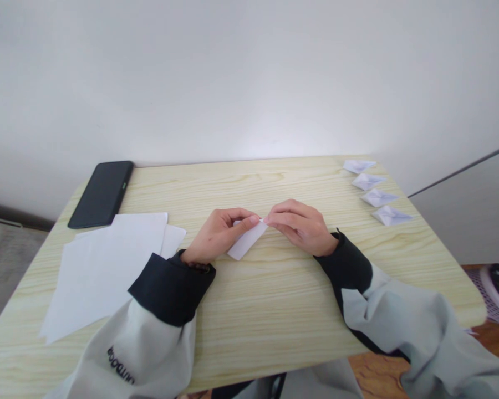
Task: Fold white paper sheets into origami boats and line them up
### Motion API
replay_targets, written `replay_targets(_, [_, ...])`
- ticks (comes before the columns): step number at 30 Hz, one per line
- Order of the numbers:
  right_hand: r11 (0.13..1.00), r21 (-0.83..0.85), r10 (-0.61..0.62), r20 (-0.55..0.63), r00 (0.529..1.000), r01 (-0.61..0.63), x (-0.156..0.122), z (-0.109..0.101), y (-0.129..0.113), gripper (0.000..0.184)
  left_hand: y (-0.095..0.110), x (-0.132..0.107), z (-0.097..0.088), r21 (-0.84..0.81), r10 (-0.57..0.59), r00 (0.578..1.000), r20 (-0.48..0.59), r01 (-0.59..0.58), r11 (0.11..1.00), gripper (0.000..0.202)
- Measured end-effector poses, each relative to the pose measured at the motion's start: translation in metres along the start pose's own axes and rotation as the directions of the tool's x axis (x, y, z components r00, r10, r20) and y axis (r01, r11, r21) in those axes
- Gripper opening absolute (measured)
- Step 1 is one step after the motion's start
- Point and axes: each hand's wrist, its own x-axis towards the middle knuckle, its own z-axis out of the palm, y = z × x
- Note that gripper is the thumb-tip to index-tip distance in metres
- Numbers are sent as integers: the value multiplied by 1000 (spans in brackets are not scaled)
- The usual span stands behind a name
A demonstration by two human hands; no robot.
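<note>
The tabletop (270, 310) looks smooth and wood-grained. The folded piece (245, 244) over its middle is matt paper, like the sheets (103, 271) at its left.

I take this for a room in a home. My surface (258, 310), a light wood-grain table with a rounded corner, has a plain white wall (249, 77) along its far edge. Below the surface I see reddish-brown wooden floor (370, 371), and low to its right a lilac plastic basket (491, 293), like household ones. A black tablet (102, 194) lies at the surface's far left corner.
</note>
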Motion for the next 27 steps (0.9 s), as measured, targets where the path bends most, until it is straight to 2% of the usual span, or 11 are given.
replay_targets(8, [1000, 25, 9, 38, 999, -10, 1, 0, -1, 17, -4, 3, -2, 5, -10, 1000, 5, 10, 1000, 38])
replay_targets(15, [999, 42, 1, 71, 997, -4, 0, 0, 1, 18, 0, 2, 0, -34, -54, 998, -10, 54, 998, 35])
replay_targets(20, [998, 49, 32, 60, 998, -34, 1, 0, -2, 15, 0, 2, -1, 44, -45, 998, -40, 46, 998, 35])
replay_targets(23, [991, 108, 71, 49, 996, -76, 1, -1, -4, 13, -2, 2, -1, 96, -33, 998, -52, 38, 995, 35])
replay_targets(27, [968, 145, 194, 70, 979, -202, 1, -1, -6, 13, -4, 1, 2, 140, 37, 997, -74, -26, 990, 33])
